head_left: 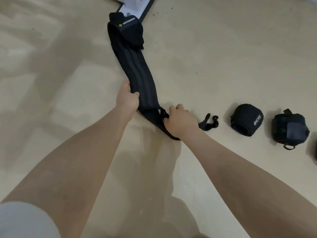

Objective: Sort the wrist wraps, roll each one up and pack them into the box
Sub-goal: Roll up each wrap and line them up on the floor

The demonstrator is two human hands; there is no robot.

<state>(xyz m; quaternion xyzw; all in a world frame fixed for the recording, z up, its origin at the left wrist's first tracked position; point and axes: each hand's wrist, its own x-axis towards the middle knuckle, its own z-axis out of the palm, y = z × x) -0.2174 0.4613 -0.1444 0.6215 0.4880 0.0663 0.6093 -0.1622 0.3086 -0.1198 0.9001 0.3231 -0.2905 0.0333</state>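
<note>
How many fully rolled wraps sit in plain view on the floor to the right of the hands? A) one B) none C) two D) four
C: two black rolls lie side by side right of the right hand, the rolled wrap with the white logo and the rolled wrap with the loop; a dark shape at the frame's right edge is too cropped to identify.

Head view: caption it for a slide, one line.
Both hands grip the near end of a long black striped wrist wrap; two rolled black wraps wait right.

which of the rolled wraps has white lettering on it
The left rolled wrap, nearest the right hand. The other roll shows only a plain grey patch.
</note>
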